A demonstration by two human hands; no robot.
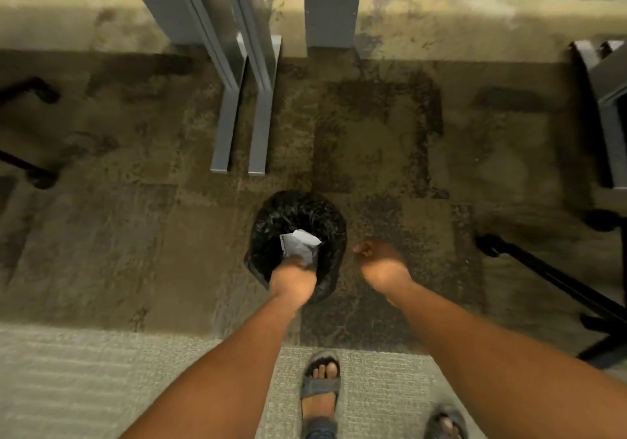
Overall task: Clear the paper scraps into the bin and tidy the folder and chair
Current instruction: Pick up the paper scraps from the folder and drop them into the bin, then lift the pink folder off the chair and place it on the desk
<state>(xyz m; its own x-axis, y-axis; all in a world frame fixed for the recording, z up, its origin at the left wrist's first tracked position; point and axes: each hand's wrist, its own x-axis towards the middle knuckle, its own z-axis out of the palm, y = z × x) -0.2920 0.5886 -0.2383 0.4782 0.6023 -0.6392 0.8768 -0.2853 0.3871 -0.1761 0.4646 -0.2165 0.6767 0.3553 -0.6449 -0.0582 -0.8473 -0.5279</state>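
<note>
A round bin lined with a black bag stands on the carpet straight below me. My left hand hangs over the bin's near rim and grips a crumpled white paper scrap, which sticks up over the bin's opening. My right hand hovers just right of the bin with its fingers curled in; nothing shows in it. No folder is in view.
Two grey metal desk legs stand on the floor beyond the bin. Black chair-base arms with castors reach in at the right and at the left. My sandalled feet stand on a lighter carpet strip at the bottom.
</note>
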